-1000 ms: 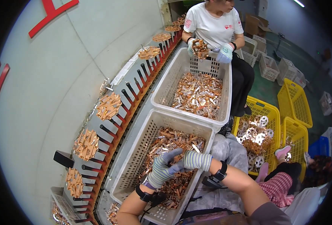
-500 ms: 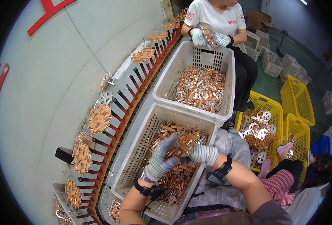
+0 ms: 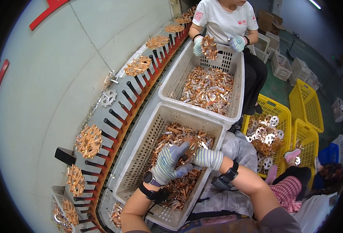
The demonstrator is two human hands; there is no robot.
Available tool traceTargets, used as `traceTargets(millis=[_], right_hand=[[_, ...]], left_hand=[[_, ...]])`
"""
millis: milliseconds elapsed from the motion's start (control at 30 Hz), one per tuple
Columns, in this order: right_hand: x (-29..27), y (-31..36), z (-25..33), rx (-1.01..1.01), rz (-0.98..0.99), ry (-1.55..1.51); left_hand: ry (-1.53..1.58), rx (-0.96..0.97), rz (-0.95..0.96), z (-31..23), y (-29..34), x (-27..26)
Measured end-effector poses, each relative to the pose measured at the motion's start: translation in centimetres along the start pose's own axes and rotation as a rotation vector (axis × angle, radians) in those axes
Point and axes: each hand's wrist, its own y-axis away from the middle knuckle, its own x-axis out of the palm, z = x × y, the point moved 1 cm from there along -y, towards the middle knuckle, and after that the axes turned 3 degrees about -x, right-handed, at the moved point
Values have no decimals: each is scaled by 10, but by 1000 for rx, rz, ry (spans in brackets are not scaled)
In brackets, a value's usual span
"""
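Note:
My right hand [image 3: 208,158], in a striped knit glove, grips a copper-coloured disc with small metal clips around it [image 3: 193,145]. Part of that piece is hidden behind my fingers. Close by on its left, my gloved left hand [image 3: 166,163] has thumb and fingers spread apart, fingertips near the disc. Whether they touch it I cannot tell. Both hands are over a grey perforated crate [image 3: 134,171] holding many small copper and silver metal clips [image 3: 179,190].
A second grey crate of clips [image 3: 208,91] adjoins mine. Beyond it, a co-worker [image 3: 228,23] holds a clip-covered disc [image 3: 209,48]. On the left, a curved conveyor with black-tipped red rods [image 3: 127,99] carries assembled discs [image 3: 89,141]. Yellow crates [image 3: 289,120] stand to the right.
My left hand's fingers have lowered toward the disc in my right hand. The conveyor's discs have shifted toward the lower left. The co-worker's hands have parted, one keeping the disc.

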Motion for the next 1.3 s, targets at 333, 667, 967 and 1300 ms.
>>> traceTargets(millis=[333, 667, 967, 1300], right_hand=[[-38, -8, 17, 474, 328, -691], [-31, -11, 15, 267, 120, -330], [-24, 2, 16, 197, 24, -401], [6, -2, 8, 156, -133, -90]], left_hand=[[199, -68, -38, -2, -2, 1], [560, -344, -145, -18, 1, 23], [691, -400, -283, -46, -5, 18], [202, -269, -147, -32, -3, 12]])
